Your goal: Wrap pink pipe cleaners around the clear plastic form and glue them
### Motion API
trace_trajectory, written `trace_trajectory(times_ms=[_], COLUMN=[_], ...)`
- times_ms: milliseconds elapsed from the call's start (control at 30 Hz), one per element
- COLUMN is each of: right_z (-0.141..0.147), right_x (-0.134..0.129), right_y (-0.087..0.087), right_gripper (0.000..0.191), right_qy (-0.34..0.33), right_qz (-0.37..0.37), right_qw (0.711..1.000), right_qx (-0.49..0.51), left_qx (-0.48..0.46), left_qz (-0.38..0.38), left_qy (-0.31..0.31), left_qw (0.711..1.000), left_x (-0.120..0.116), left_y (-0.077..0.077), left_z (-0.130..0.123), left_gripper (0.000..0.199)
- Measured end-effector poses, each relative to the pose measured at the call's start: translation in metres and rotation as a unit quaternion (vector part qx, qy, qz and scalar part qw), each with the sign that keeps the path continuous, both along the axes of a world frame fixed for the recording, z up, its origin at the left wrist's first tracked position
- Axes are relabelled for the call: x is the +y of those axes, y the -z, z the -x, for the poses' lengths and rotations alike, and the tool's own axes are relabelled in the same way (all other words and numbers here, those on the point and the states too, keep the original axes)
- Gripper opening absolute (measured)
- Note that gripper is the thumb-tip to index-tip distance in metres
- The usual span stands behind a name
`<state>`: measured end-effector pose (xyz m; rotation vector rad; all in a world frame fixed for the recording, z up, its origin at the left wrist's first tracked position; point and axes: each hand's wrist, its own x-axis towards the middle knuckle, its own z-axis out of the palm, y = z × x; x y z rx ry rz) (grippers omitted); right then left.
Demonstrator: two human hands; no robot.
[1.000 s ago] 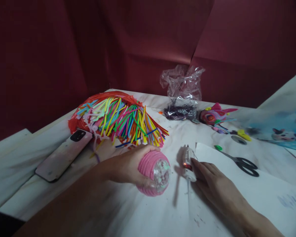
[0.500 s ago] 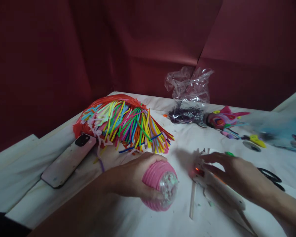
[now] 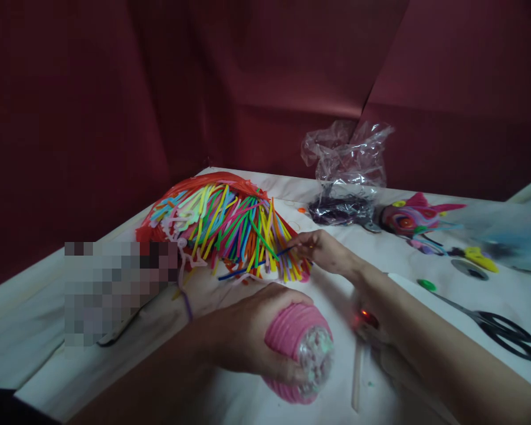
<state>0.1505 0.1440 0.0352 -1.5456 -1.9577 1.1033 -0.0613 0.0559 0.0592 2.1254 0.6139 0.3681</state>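
Observation:
My left hand (image 3: pixel 252 333) is wrapped round a pink ribbed, rounded object (image 3: pixel 287 330) whose clear end, facing right, shows pale bits inside. Farther back, my right hand (image 3: pixel 316 251) has its fingertips pinched at the right ends of a pile of colourful pipe cleaners (image 3: pixel 234 227), by a dark blue one (image 3: pixel 252 268). The pile lies in a red plastic bag (image 3: pixel 221 177). Under my right forearm sits a glue gun (image 3: pixel 371 321) with a small red light, mostly hidden, and a glue stick (image 3: pixel 357 372) lies beside it.
Black-handled scissors (image 3: pixel 507 333) and a green lid-like disc (image 3: pixel 426 285) lie at the right. Behind are a clear plastic bag (image 3: pixel 349 159), a pink decorated figure (image 3: pixel 411 218), a tape roll (image 3: pixel 469 270) and yellow pieces (image 3: pixel 481 258). A pixelated patch covers the left.
My right hand has moved from the glue gun back and left to the pipe cleaners. The left hand still holds the pink object. The view has shifted slightly, and the phone is now blurred out.

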Motion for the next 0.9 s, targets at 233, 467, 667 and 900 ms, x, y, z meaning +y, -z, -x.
trace_trajectory(times_ms=[233, 467, 667, 900], right_z=[0.052, 0.091, 0.117, 0.109], right_x=[0.022, 0.054, 0.057, 0.068], right_y=[-0.006, 0.002, -0.006, 0.004], right_gripper=[0.009, 0.006, 0.006, 0.011], right_qy=[-0.031, -0.123, -0.171, -0.158], right_qz=[0.004, -0.015, -0.028, 0.021], right_qw=[0.999, 0.992, 0.982, 0.982], right_qx=[0.038, -0.005, -0.07, -0.106], left_qx=[0.006, 0.01, -0.012, -0.01], left_qz=[0.001, 0.0, 0.01, 0.026], left_qy=[-0.006, -0.011, 0.002, 0.005], left_qw=[1.0, 1.0, 1.0, 1.0], left_x=[0.0, 0.002, 0.005, 0.007], left_y=[-0.001, -0.001, -0.001, 0.001], left_z=[0.004, 0.01, 0.016, 0.021], left_gripper=[0.061, 0.06, 0.063, 0.062])
